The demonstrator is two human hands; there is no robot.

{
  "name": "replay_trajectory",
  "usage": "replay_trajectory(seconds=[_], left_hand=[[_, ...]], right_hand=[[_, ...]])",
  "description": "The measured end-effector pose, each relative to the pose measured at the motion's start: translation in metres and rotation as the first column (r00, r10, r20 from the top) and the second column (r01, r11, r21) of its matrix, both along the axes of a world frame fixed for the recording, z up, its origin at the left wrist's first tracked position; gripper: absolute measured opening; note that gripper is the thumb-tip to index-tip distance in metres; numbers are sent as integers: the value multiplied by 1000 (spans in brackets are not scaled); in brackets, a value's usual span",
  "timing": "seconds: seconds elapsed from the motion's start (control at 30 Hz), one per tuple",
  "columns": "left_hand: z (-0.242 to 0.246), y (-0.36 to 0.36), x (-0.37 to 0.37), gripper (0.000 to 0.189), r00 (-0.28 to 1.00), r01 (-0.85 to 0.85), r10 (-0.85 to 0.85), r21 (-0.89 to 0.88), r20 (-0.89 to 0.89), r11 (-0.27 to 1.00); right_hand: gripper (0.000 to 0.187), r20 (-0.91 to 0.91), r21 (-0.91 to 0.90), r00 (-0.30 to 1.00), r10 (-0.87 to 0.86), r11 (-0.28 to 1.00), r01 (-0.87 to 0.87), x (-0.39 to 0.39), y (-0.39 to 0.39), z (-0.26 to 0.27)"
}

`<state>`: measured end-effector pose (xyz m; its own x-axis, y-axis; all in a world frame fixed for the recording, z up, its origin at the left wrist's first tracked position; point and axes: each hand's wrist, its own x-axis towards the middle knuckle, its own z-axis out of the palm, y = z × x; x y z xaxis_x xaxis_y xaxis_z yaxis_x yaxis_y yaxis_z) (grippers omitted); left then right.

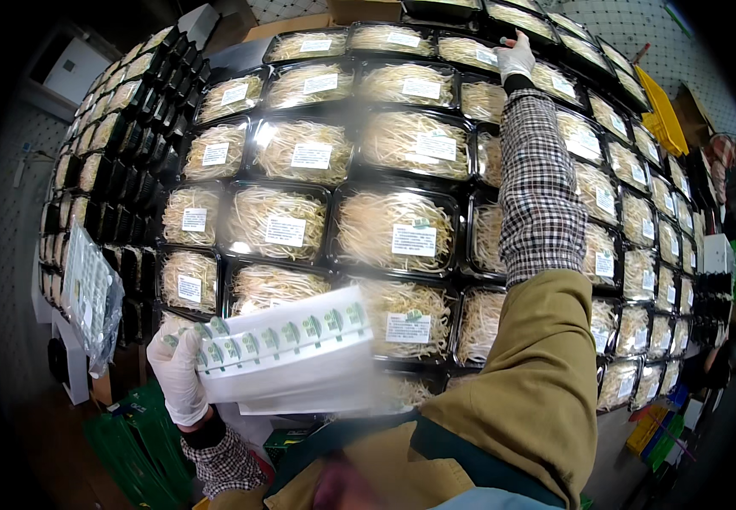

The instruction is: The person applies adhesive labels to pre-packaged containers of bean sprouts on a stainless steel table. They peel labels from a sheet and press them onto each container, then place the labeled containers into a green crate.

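My left hand (180, 373), in a white glove, grips white backing sheets (304, 370) that bear rows of small green leaf-shaped stickers (289, 333). The sheets hang over the nearest trays. Stretched far forward, my gloved right hand (516, 58) hovers over or touches the far trays; contact cannot be told. At its fingertips is a small pale piece that looks like a sticker. Below lie rows of black plastic trays of bean sprouts (397, 226) under clear film, each with a white printed label (414, 240). Some labels have a green sticker (420, 223) at their top edge.
Stacked sprout trays (145, 146) rise at the left, with a plastic-wrapped pack of sheets (91, 293) against them. Green crates (142, 440) stand at lower left. A yellow crate (660, 111) is beyond the right rows. At far right a person (725, 159) is partly visible.
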<state>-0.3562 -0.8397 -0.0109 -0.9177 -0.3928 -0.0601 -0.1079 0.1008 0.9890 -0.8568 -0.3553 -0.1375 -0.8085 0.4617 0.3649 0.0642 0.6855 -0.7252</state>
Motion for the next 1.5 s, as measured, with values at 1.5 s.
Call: replay_trajectory(seconds=[1.5], left_hand=[[-3, 4, 2, 18, 996, 52, -38, 169, -86, 984]], right_hand=[[33, 392, 95, 919, 53, 991, -97, 99, -132, 6]])
